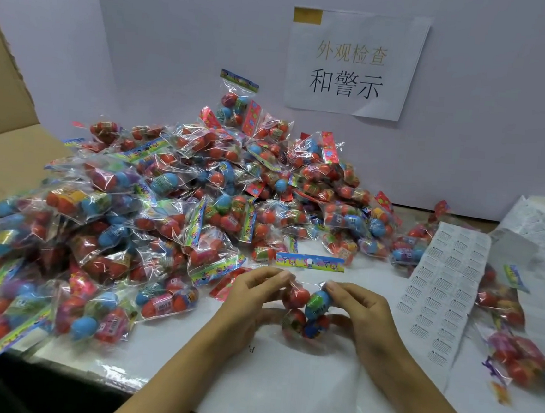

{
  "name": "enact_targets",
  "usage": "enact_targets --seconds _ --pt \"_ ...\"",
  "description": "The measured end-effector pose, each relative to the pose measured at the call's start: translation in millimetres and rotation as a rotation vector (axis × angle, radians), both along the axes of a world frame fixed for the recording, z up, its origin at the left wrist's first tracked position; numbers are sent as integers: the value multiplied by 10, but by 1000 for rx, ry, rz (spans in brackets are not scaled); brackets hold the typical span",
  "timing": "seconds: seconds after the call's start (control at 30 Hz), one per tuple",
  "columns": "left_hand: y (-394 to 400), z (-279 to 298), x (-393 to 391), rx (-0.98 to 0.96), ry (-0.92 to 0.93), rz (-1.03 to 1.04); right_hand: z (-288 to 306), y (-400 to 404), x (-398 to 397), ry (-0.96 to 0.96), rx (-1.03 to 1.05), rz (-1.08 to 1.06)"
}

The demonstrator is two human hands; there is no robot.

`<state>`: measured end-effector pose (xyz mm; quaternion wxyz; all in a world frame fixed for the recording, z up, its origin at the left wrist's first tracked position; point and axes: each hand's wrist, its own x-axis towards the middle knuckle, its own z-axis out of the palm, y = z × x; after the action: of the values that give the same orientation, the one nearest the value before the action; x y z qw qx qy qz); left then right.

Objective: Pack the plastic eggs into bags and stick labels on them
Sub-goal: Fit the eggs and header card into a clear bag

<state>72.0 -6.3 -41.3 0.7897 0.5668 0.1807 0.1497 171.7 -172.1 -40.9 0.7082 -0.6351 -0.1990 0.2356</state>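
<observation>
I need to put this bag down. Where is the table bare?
Bare white table lies near the front edge, between your forearms and beneath the held bag. The pile of bags crowds the left; the label sheet covers the right.

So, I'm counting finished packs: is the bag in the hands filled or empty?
Filled: the bag shows red and blue eggs inside, held by left hand and right hand.
</observation>
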Motion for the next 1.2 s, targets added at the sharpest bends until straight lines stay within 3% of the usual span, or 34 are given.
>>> enact_targets --seconds 0.57,1.0,1.2 --pt "27 -16 6 -86 -119 79 -2 22 29 49 75 -72" --pt "21 -54 24 22 -29 86 9 -4 71 84 116 -91" --pt "72 -74 38 -49 -59 183 70 -67 132 122 153 -159"
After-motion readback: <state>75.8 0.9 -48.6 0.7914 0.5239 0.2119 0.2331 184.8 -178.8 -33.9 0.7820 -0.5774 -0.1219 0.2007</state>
